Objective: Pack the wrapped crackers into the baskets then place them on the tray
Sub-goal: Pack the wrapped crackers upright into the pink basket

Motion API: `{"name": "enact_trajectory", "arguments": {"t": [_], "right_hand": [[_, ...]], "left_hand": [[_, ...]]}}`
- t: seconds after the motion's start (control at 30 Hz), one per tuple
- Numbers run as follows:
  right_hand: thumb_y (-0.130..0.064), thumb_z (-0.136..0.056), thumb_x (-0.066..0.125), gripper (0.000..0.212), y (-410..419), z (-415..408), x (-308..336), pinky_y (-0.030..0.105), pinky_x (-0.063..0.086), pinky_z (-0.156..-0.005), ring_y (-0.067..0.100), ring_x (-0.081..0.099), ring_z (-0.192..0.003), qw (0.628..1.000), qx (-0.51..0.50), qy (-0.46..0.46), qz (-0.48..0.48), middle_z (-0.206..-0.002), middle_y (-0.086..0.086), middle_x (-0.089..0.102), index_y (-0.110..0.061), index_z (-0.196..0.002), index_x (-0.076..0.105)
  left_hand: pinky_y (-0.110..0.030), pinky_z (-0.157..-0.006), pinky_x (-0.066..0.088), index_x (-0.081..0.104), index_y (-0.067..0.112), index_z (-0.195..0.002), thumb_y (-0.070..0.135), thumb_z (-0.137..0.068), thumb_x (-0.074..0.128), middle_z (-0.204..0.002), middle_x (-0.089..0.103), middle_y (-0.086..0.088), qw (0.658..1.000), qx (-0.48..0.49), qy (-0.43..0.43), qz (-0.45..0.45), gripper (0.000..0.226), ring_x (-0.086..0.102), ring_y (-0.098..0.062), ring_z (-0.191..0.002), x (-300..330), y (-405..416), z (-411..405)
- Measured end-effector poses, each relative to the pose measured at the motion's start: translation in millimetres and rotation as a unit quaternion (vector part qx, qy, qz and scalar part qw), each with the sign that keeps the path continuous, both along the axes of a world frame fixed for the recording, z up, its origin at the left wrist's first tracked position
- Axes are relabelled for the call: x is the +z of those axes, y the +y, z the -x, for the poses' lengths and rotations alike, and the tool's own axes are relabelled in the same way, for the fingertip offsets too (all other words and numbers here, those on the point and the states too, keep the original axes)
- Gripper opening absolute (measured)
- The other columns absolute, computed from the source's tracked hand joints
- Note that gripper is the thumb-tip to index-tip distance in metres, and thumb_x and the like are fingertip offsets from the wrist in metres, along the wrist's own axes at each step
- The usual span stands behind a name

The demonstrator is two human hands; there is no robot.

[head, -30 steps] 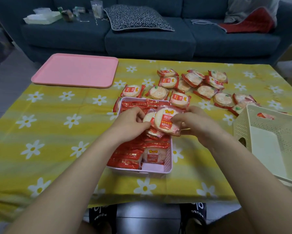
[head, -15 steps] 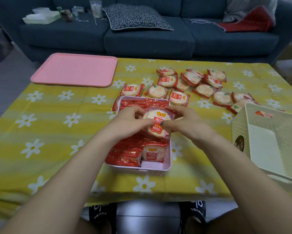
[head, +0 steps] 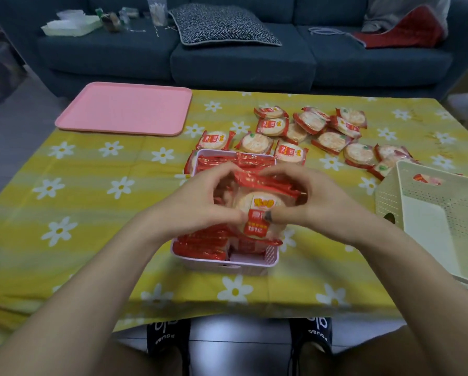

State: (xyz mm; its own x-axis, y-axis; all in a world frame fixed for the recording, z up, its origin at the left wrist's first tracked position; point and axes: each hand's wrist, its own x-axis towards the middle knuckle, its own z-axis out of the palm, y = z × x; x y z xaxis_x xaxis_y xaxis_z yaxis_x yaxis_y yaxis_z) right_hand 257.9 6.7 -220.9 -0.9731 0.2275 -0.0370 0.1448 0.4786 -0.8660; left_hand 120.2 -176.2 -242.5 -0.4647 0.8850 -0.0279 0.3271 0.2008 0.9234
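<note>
A pale pink basket (head: pixel 270 257) stands at the table's middle, packed with several red-wrapped crackers standing on edge. Over it, my left hand (head: pixel 200 202) and my right hand (head: pixel 306 199) together grip a stack of wrapped crackers (head: pixel 260 213), thumbs on its near face and fingers curled over the top. Several loose wrapped crackers (head: pixel 327 141) lie on the cloth beyond the basket. A cream basket (head: pixel 390 202) sits tilted at the right with one cracker (head: pixel 425 179) inside. The pink tray (head: pixel 124 111) lies bare at the far left.
A yellow tablecloth (head: pixel 92 202) with white flowers covers the table. Behind it stands a dark blue sofa (head: pixel 241 58) with a patterned cushion, a red cloth and small items. My knees and black shoes show below the table's near edge.
Both hands have closed in round the cracker stack and turned it upright, lowering it into the pink basket's right side.
</note>
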Motion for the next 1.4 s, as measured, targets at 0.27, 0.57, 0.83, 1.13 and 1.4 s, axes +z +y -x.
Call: {"name": "enact_trajectory", "arguments": {"t": [0.27, 0.57, 0.83, 1.13, 1.4], "right_hand": [[-0.024, -0.083, 0.066, 0.066, -25.4, -8.6, -27.0, 0.036, 0.045, -0.099, 0.017, 0.052, -0.117, 0.954, 0.118, -0.005, -0.276, -0.124, -0.002, 0.051, -0.026, -0.145, 0.044], [-0.023, -0.085, 0.062, 0.053, -36.4, -12.9, -46.3, 0.037, 0.047, -0.073, 0.026, 0.052, -0.092, 0.888, 0.120, -0.001, -0.443, -0.107, 0.005, 0.049, -0.018, -0.135, 0.049], [-0.037, -0.079, 0.062, 0.049, -34.7, -13.1, -51.6, 0.038, 0.046, -0.080, 0.021, 0.049, -0.094, 0.886, 0.107, -0.018, -0.452, -0.106, 0.000, 0.053, -0.020, -0.125, 0.054], [-0.045, -0.070, 0.070, 0.055, -31.7, -1.7, -53.4, 0.039, 0.045, -0.077, 0.025, 0.052, -0.092, 0.875, 0.119, -0.051, -0.467, -0.101, 0.001, 0.055, -0.020, -0.115, 0.053], [-0.052, -0.064, 0.074, 0.055, -34.1, 7.7, -58.9, 0.038, 0.044, -0.073, 0.026, 0.053, -0.085, 0.861, 0.086, -0.033, -0.501, -0.093, 0.005, 0.056, -0.013, -0.099, 0.057]], "left_hand": [[-0.040, -0.069, 0.053, 0.054, 0.029, -0.100, 0.023, -0.067, 0.083, -0.086, 0.067, 0.007, 0.982, -0.044, 0.173, 0.063, 0.044, 0.063, -0.015, -0.077, -20.9, -12.9, -6.6], [-0.025, -0.071, 0.045, 0.059, 0.022, -0.096, 0.033, -0.070, 0.082, -0.090, 0.058, 0.013, 0.949, -0.079, 0.299, 0.070, 0.037, 0.054, -0.007, -0.081, -33.5, -12.8, 1.5], [-0.032, -0.071, 0.049, 0.038, 0.033, -0.089, 0.030, -0.075, 0.073, -0.100, 0.042, 0.014, 0.928, -0.089, 0.347, 0.104, 0.038, 0.050, -0.008, -0.086, -38.4, -4.9, -7.8], [-0.029, -0.066, 0.037, 0.044, 0.025, -0.099, 0.045, -0.075, 0.073, -0.109, 0.040, 0.007, 0.888, -0.078, 0.411, 0.192, 0.043, 0.058, -0.020, -0.085, -38.5, 3.2, -17.6], [-0.040, -0.080, 0.050, 0.049, 0.018, -0.113, 0.051, -0.077, 0.075, -0.119, 0.044, 0.001, 0.860, -0.066, 0.451, 0.229, 0.055, 0.061, -0.026, -0.097, -32.0, 13.2, -26.5]]}}
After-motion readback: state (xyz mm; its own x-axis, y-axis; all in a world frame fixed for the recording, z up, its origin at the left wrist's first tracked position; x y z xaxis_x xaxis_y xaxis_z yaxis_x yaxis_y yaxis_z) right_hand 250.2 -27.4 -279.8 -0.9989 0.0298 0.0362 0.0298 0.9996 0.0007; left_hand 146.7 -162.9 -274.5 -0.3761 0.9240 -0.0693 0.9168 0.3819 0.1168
